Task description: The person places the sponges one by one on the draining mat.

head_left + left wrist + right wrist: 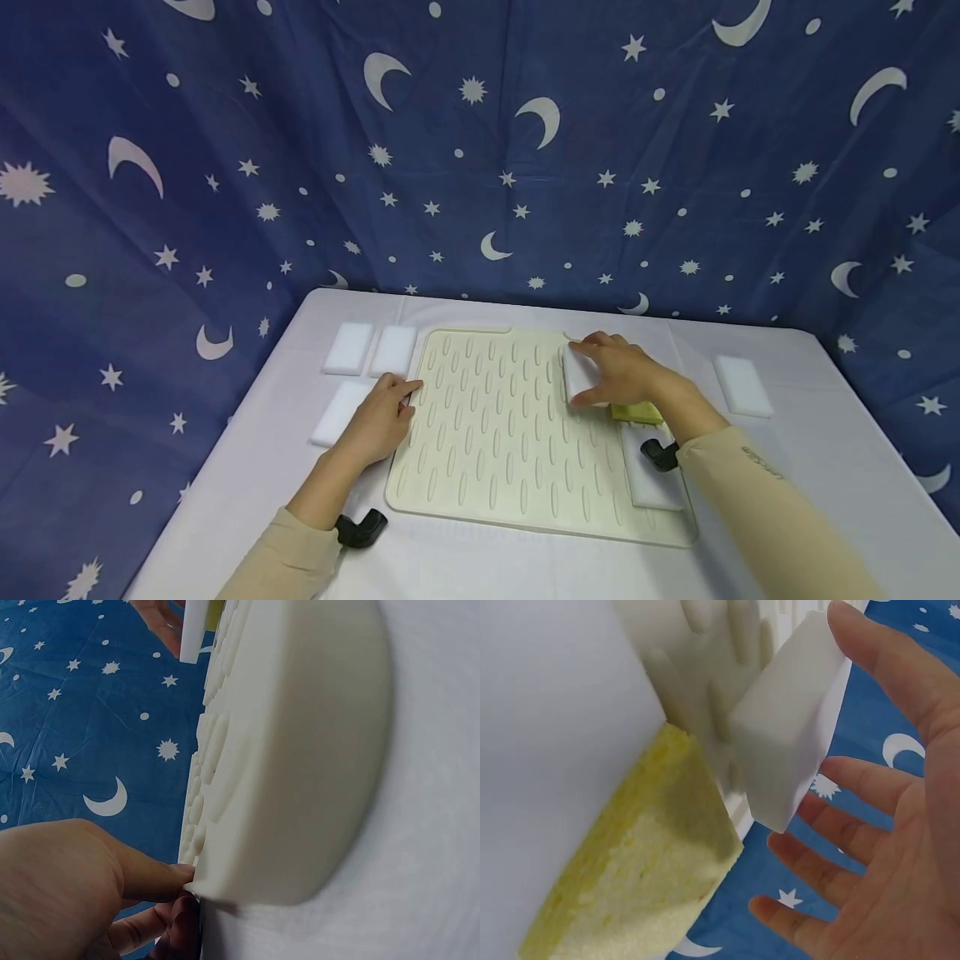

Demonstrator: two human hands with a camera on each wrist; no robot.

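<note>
A cream drying mat (487, 425) with raised oval ridges lies on the table. My left hand (381, 419) pinches its left edge, thumb (161, 880) above and curled fingers underneath. Over the mat's far right part is my right hand (618, 369), its thumb and extended fingers spread along a white sponge (787, 724). The thumb tip meets one end of that sponge; the fingertips lie along its side. A yellow sponge (641, 855) sits just nearer, partly under the right hand in the head view. Another white sponge (651, 475) lies at the mat's near right.
Several white sponges lie left of the mat, among them one at the back (348, 348) and one beside my left hand (341, 412). A single white sponge (742, 386) lies to the right. Behind the white-covered table (525, 567) hangs a blue star-and-moon cloth (450, 208).
</note>
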